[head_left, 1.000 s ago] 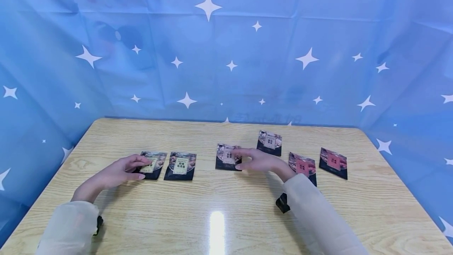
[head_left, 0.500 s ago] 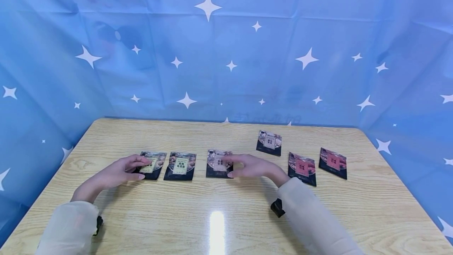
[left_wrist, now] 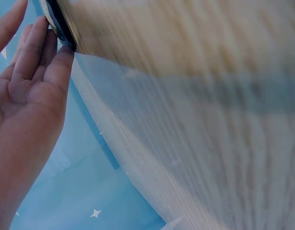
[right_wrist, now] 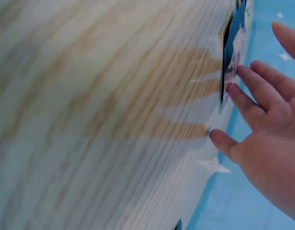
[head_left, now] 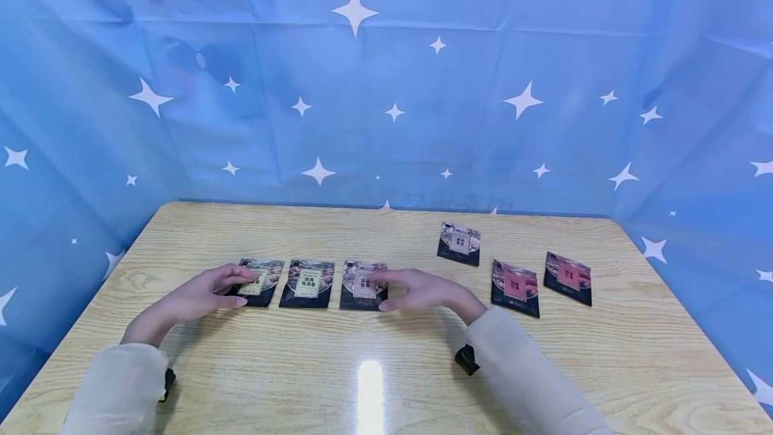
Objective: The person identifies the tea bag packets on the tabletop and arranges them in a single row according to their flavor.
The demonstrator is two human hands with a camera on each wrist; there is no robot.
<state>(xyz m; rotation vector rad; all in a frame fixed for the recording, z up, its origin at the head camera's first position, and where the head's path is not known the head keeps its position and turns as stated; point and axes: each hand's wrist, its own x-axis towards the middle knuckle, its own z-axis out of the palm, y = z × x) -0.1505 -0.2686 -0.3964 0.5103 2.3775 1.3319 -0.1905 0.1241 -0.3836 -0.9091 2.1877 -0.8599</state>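
Note:
Several flat tea sachets lie on the wooden table. My left hand point(head_left: 205, 293) rests its fingertips on the leftmost dark sachet point(head_left: 266, 285), which has a yellow-green label; its edge also shows in the left wrist view beside the fingertips. Just right of it lies a matching sachet point(head_left: 307, 284), untouched. A third sachet point(head_left: 356, 285), with a pale pinkish-grey label, is under the fingertips of my right hand point(head_left: 423, 291). Those fingers are extended over its right side. In the right wrist view, the fingertips meet the sachet point(right_wrist: 232, 55) and the thumb stays spread away.
Another pale-label sachet point(head_left: 459, 244) lies farther back, right of centre. Two red-label sachets, one nearer point(head_left: 515, 288) and one tilted farther right point(head_left: 569, 278), lie beyond my right wrist. A blue star-patterned curtain point(head_left: 386, 86) stands behind the wooden table point(head_left: 290, 381).
My right hand has slid the pale-label sachet left and slightly toward me, bringing it near the two green-label ones in a row. The left hand has stayed in place.

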